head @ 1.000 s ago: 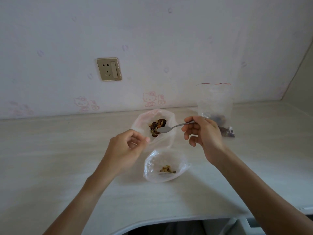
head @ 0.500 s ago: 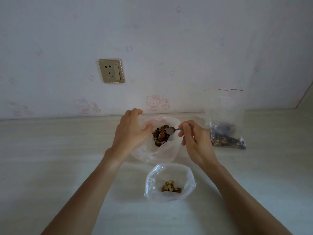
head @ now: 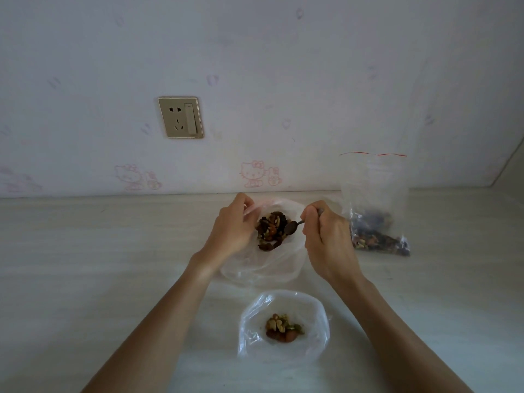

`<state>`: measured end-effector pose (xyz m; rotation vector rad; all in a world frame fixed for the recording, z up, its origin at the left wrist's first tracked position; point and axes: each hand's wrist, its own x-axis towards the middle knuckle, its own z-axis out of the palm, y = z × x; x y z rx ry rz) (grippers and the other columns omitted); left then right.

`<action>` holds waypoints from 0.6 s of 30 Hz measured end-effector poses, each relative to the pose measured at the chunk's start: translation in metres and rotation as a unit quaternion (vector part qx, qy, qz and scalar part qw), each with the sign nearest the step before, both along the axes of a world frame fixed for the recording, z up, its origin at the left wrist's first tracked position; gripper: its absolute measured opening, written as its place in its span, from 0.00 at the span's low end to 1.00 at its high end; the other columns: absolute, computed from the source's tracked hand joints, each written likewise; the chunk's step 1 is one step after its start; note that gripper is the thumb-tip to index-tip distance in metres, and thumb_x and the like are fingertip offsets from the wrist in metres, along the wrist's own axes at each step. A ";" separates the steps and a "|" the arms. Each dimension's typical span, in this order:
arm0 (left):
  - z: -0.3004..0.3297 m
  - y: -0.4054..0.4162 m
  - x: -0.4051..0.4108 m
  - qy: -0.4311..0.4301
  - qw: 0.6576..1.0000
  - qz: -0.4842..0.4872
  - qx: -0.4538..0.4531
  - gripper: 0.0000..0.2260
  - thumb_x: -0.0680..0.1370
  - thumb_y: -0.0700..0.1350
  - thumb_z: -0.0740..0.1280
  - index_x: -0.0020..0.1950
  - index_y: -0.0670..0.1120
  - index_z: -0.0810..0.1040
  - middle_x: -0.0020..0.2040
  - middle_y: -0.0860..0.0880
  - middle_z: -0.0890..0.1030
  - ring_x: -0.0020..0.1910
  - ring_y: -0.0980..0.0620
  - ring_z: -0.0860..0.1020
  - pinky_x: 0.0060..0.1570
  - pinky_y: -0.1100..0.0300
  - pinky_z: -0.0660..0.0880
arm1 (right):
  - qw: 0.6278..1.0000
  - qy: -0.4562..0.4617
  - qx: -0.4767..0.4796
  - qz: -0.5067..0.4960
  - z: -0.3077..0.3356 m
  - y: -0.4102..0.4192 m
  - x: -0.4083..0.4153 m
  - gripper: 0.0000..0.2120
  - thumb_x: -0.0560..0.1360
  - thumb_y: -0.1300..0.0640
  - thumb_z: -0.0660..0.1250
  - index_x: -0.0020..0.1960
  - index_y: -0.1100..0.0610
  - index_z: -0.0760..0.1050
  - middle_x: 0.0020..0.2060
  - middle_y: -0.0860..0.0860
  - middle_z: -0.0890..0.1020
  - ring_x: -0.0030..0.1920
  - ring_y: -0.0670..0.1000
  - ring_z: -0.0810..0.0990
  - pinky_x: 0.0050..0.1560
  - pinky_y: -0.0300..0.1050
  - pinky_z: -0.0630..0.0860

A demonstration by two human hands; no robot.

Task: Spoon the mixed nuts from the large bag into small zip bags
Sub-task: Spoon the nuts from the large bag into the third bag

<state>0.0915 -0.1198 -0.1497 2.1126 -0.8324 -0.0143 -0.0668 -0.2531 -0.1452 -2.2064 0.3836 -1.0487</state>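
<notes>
The large clear bag (head: 263, 268) lies open on the table, with a dark heap of mixed nuts (head: 270, 229) inside. My left hand (head: 231, 231) grips the bag's left rim and holds it open. My right hand (head: 326, 239) grips a metal spoon (head: 292, 226); its bowl is at the right edge of the nut heap. Nearer to me, a small clear bag (head: 283, 324) stands open on the table with a few nuts (head: 282, 330) at its bottom.
A zip bag (head: 374, 205) with a red seal line leans against the wall at the right, nuts in its bottom. A wall socket (head: 181, 117) sits above the light wooden table (head: 99, 265). The table's right end meets a side wall.
My left hand went from the small bag to the large bag's rim. My right hand brought the spoon down into the nut heap. The view shifted, so the bags sit lower in frame.
</notes>
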 end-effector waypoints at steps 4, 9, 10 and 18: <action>-0.011 0.001 -0.002 0.000 0.999 -0.007 -0.044 0.04 0.86 0.49 0.63 0.56 0.51 0.74 0.46 0.55 0.82 0.43 0.57 0.80 0.37 0.66 0.72 | 1.000 0.008 -0.009 -0.013 -0.002 -0.001 0.001 0.17 0.86 0.57 0.53 0.41 0.59 0.71 0.30 0.53 0.76 0.28 0.51 0.73 0.31 0.56 0.72; -0.017 0.001 -0.006 0.021 0.996 -0.033 -0.080 0.15 0.87 0.50 0.60 0.70 0.44 0.77 0.60 0.55 0.81 0.59 0.58 0.79 0.50 0.79 0.70 | 0.990 0.009 0.137 -0.011 -0.007 -0.001 0.007 0.16 0.85 0.56 0.53 0.45 0.61 0.75 0.32 0.58 0.80 0.29 0.56 0.79 0.29 0.52 0.76; -0.018 0.001 -0.006 0.019 0.996 -0.038 -0.085 0.15 0.87 0.50 0.60 0.70 0.45 0.78 0.60 0.55 0.82 0.58 0.59 0.79 0.50 0.79 0.70 | 0.983 0.009 0.182 -0.012 -0.008 -0.002 0.007 0.16 0.85 0.57 0.54 0.46 0.59 0.76 0.33 0.56 0.81 0.28 0.52 0.80 0.26 0.45 0.74; -0.021 -0.003 -0.009 0.065 0.991 -0.024 -0.119 0.12 0.86 0.51 0.62 0.59 0.49 0.83 0.37 0.59 0.81 0.34 0.63 0.78 0.36 0.66 0.70 | 0.861 0.012 0.507 0.045 -0.007 -0.005 0.007 0.12 0.85 0.62 0.58 0.53 0.64 0.79 0.39 0.59 0.86 0.27 0.53 0.79 0.22 0.42 0.71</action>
